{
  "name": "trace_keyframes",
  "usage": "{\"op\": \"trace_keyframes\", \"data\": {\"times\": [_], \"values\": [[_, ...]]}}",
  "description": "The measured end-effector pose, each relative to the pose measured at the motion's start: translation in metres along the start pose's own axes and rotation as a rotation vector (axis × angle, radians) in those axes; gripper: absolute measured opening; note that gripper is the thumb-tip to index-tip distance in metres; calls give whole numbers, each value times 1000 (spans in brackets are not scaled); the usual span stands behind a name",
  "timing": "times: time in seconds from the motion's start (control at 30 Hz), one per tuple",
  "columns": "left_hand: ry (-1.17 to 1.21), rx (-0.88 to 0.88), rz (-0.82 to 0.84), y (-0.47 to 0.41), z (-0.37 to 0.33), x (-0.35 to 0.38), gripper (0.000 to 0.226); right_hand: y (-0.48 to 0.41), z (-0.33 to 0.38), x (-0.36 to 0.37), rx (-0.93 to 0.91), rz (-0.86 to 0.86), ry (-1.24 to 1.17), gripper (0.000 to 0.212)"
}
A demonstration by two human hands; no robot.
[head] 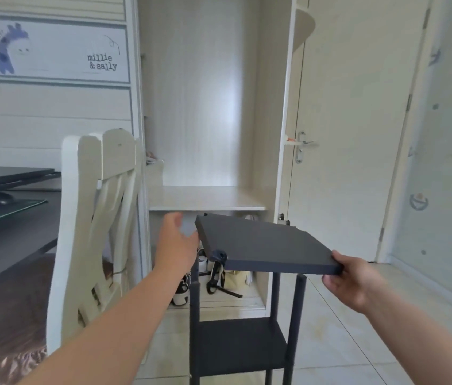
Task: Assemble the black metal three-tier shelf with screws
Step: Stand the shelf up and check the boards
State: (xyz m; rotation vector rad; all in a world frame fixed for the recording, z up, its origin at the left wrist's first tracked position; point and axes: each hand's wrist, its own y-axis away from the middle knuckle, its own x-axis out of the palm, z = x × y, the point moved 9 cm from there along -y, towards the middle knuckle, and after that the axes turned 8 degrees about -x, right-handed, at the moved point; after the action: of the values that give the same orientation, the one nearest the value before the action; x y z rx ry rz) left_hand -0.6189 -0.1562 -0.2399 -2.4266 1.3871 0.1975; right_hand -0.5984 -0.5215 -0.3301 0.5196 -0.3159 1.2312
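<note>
Shelf top panel [263, 245] hangs tilted over the posts [299, 298], right grip [354, 279] pinching its five-o'clock corner, left grip [176, 241] spread open at nine o'clock, likely steadying alignment.

A home bedroom: open wardrobe [208, 107], desk [11, 234], white chair [94, 218], patterned wallpaper [447, 134]
</note>
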Motion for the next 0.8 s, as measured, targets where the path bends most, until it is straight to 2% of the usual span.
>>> {"op": "trace_keyframes", "data": {"times": [0.07, 0.13, 0.23, 0.33, 0.43, 0.57, 0.7, 0.8], "values": [[361, -377, 246, 8, 33, 31, 20, -11, -9, -2, -10, -43, -1, 15], [527, -541, 386, 13, 54, 55, 23, -21, -21, -2, -13, -71, -13, 14], [542, -522, 404, 3, 75, 70, 32, -37, -41, -3, -31, -90, 23, 19], [345, -435, 279, -9, 89, 73, 18, -53, -52, -3, -87, -101, 120, 20], [195, -399, 175, -19, 96, 71, 24, -67, -42, 1, -193, -116, 344, 19], [72, -425, 145, -34, 109, 69, 33, -73, -33, 16, -339, -58, 600, 24], [58, -507, 134, -43, 133, 71, 34, -82, -33, 18, -386, -66, 715, 38], [116, -576, 179, -43, 147, 80, 30, -86, -32, 18, -387, -62, 720, 28]]}}
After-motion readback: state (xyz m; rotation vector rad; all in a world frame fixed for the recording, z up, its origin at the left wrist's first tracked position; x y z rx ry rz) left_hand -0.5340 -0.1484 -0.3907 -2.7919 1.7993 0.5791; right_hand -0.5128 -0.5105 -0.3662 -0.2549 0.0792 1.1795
